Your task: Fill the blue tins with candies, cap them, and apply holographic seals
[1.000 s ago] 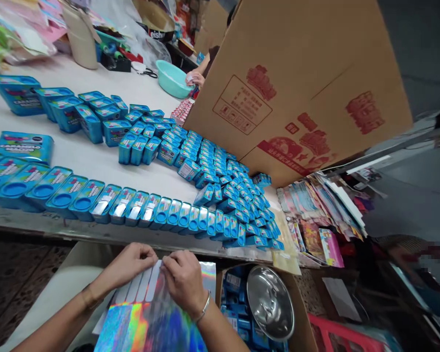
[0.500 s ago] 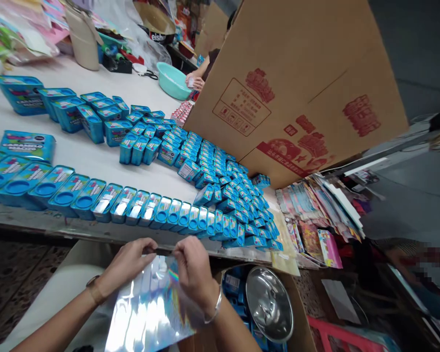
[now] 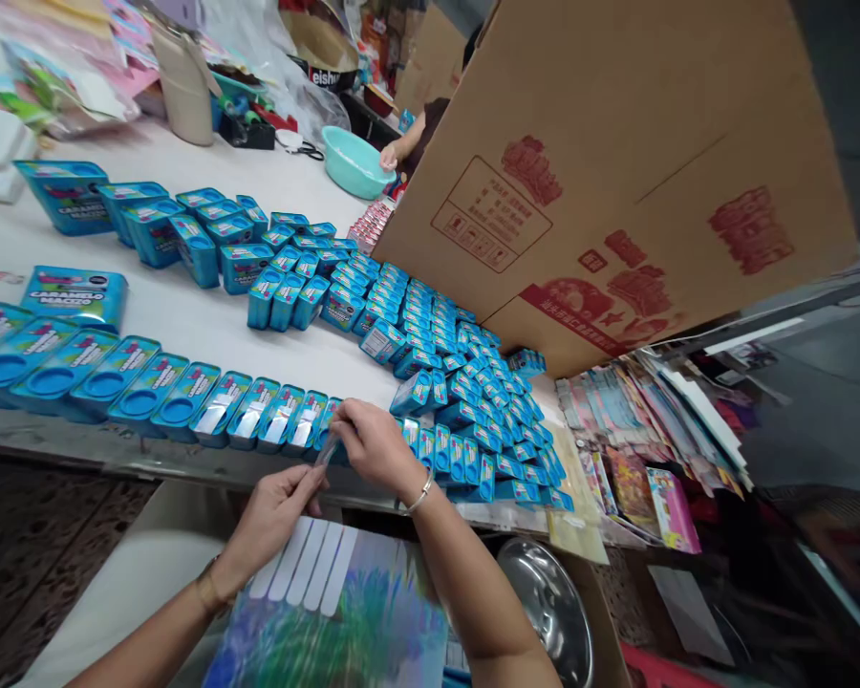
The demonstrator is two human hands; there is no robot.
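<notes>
A holographic sticker sheet (image 3: 344,621) lies on my lap, with several white bare strips where stickers are gone. My left hand (image 3: 272,516) rests on its top edge, fingers pinched at the lower end of a thin shiny sticker strip (image 3: 328,449). My right hand (image 3: 373,441) pinches the strip's upper end just above the row of small blue tins (image 3: 186,406) at the table's front edge. Several tins in that row carry a silver strip on top.
More blue tins (image 3: 444,344) cover the white table (image 3: 186,325) in rows. A big cardboard box (image 3: 616,162) leans at the right. A teal bowl (image 3: 354,161) and another person's hand (image 3: 389,153) are at the far side. A steel bowl (image 3: 551,612) sits in a box below.
The sheet has dropped flat onto my lap. My right hand rose from the sheet to the front row of tins with a peeled strip, and my left hand followed.
</notes>
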